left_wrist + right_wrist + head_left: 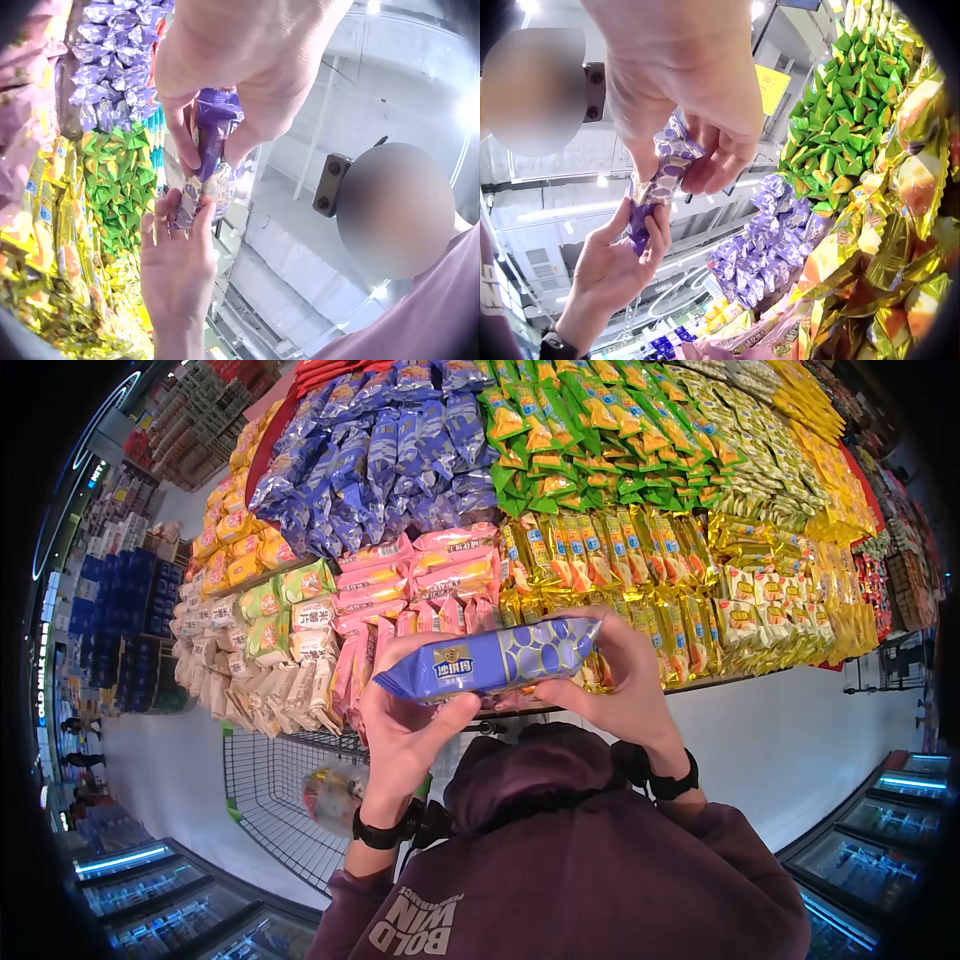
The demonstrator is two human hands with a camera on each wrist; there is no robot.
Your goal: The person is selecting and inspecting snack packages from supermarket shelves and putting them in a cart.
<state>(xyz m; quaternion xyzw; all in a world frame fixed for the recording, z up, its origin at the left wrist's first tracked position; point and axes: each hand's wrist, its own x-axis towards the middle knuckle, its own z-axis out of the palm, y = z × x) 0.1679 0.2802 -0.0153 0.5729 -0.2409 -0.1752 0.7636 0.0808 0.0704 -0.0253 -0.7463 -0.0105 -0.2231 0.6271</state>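
A blue-purple snack packet with a gold label, Chinese lettering and a circle pattern is held up lengthwise between both hands, over the front of a snack display. My left hand grips its lettered end, the thumb along the near lower edge. At the patterned end, my right hand pinches it between thumb and fingers. In the left wrist view, the packet hangs between the large left hand and the right hand below. The right wrist view shows the packet gripped from both ends.
Piled ahead are blue packets, green packets, pink packets and gold packets. White packets lie at the left. A wire shopping cart stands left of the person. Freezers line the right.
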